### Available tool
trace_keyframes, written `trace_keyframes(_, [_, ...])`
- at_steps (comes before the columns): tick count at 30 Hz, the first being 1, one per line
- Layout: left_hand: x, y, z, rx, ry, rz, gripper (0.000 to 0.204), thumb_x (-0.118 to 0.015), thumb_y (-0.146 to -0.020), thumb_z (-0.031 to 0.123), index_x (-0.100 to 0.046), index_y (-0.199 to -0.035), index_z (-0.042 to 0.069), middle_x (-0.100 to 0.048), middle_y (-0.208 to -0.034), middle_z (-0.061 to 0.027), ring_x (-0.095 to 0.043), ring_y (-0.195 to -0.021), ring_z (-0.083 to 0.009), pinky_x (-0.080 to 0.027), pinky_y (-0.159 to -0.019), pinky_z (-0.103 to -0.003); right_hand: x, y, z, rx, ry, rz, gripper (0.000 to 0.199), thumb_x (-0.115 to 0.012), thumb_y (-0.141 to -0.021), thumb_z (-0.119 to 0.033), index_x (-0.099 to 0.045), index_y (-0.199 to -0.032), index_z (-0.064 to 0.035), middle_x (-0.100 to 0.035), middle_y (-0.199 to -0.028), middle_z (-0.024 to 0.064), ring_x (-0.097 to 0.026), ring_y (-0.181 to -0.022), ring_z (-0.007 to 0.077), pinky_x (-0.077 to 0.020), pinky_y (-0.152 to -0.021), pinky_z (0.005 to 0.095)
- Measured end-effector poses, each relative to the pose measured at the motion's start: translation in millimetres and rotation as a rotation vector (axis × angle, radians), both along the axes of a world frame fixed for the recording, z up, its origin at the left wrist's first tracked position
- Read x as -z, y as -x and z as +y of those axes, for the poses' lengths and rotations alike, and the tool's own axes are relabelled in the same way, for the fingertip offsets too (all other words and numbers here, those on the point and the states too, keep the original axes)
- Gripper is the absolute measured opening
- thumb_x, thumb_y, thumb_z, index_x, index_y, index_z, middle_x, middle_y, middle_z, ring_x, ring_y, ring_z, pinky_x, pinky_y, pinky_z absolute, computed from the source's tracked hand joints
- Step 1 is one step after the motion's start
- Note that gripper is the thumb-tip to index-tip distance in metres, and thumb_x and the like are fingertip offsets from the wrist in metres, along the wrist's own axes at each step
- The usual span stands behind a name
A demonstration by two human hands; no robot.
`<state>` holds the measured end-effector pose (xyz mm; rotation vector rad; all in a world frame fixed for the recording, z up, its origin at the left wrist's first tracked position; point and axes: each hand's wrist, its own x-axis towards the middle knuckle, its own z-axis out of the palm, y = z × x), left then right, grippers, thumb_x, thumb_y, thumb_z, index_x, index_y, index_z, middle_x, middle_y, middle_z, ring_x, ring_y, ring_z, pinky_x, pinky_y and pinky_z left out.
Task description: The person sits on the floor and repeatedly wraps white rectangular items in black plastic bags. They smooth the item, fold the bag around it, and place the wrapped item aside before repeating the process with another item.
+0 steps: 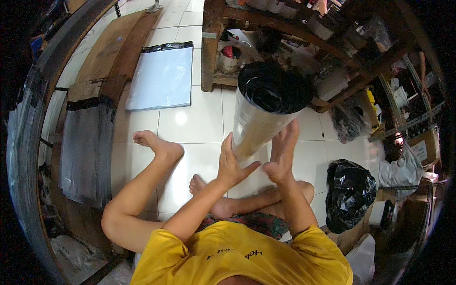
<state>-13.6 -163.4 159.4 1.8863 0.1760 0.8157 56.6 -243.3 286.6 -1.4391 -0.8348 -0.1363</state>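
Note:
A thick roll of plastic sheets or bags, whitish outside with black layers at its upper end, stands upright and slightly tilted in front of me. My left hand presses against its lower left side, thumb stretched out toward the other hand. On the lower right side, my right hand cups the roll, fingers pointing up along it. Both hands support the roll between them. Beyond my left foot lies a flat stack of whitish plastic bags with a black band along its far edge.
At left, a stack of grey plastic bags lies on brown cardboard. A wooden shelf holding assorted goods stands ahead. To my right are a black plastic bag and crowded metal racks. My bare legs are folded on white floor tiles.

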Motion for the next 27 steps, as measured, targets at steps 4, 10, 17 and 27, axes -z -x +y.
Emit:
trace_keyframes(4, [14,3,-21,-0.032,-0.041,-0.034,0.119,-0.093,-0.064,0.028,-0.017,-0.152,0.002,-0.041,-0.14,-0.027,-0.047,-0.123,-0.0471,-0.042,-0.105,-0.05,27,6,-26,0.016,0.233,0.142,0.119,-0.091,-0.064,-0.028,-0.015,-0.152,-0.0021,-0.039,-0.147,0.0213,-0.044,-0.132,0.0308,-0.0377,-0.11,0.0429])
trace_keyframes(10, [10,0,29,0.238,0.011,0.065,0.106,-0.095,-0.06,0.03,-0.039,-0.145,0.003,-0.051,-0.13,-0.0207,-0.052,-0.122,-0.0378,-0.043,-0.104,-0.043,35,-25,-65,-0.077,0.323,0.667,0.097,-0.091,-0.063,-0.025,-0.038,-0.14,-0.0001,-0.056,-0.127,0.0147,-0.057,-0.116,0.0263,-0.046,-0.1,0.0408])
trace_keyframes(17, [13,-9,36,0.402,0.154,0.21,0.099,-0.091,-0.068,0.029,-0.037,-0.146,0.002,-0.046,-0.143,-0.0216,-0.048,-0.13,-0.0354,-0.041,-0.108,-0.042,41,-14,-25,0.191,0.092,0.168,0.106,-0.091,-0.058,-0.028,-0.032,-0.142,-0.0011,-0.055,-0.13,0.0179,-0.057,-0.12,0.0288,-0.0455,-0.102,0.0426])
trace_keyframes(27, [64,-14,25,0.335,0.146,0.337,0.107,-0.093,-0.064,0.03,-0.032,-0.147,0.0,-0.05,-0.138,-0.0242,-0.052,-0.127,-0.0388,-0.042,-0.107,-0.042,35,-47,-57,-0.149,0.293,0.468,0.089,-0.089,-0.062,-0.032,-0.051,-0.134,0.0017,-0.063,-0.127,0.0151,-0.059,-0.118,0.0263,-0.0478,-0.101,0.0402])
